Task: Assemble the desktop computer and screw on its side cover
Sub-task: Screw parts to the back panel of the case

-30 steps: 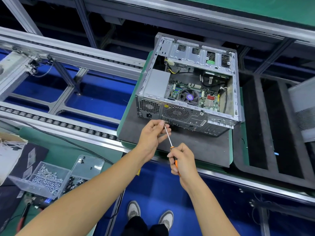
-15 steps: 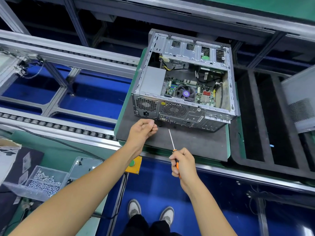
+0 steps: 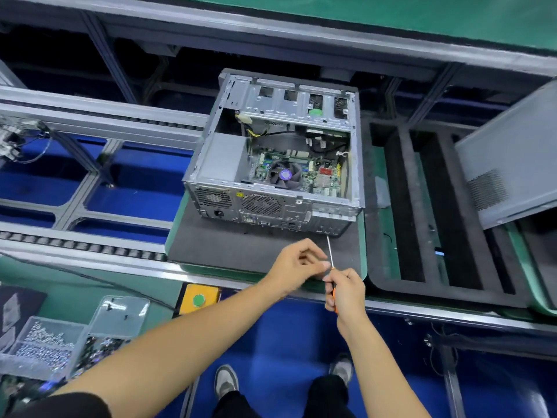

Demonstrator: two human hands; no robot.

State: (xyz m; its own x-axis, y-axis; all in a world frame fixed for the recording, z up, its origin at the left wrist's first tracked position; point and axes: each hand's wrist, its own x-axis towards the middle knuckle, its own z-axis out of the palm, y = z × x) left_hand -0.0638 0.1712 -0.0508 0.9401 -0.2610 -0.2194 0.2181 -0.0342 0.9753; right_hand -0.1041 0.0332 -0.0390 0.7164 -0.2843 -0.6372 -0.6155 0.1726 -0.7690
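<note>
The open computer case (image 3: 272, 203) lies on its side on a dark foam pad (image 3: 229, 245), its motherboard and fan (image 3: 284, 175) exposed and its rear panel facing me. My right hand (image 3: 346, 292) grips the orange handle of a screwdriver (image 3: 330, 254) whose thin shaft points up at the case's lower right rear corner. My left hand (image 3: 297, 265) sits just left of the shaft with fingers curled; its fingertips are near the shaft, and what they pinch is too small to see. The grey side cover (image 3: 506, 164) leans at the right edge.
A clear box of screws (image 3: 45, 345) and a lidded tray (image 3: 120, 315) sit at lower left. A yellow box with a green button (image 3: 198, 300) hangs on the bench front. Black foam slots (image 3: 422, 206) lie right of the case. Conveyor rails (image 3: 90, 122) run on the left.
Both hands have shifted right along the rear panel, from near the power supply end to the expansion-slot corner. My left hand came off the case and closed in beside the screwdriver shaft.
</note>
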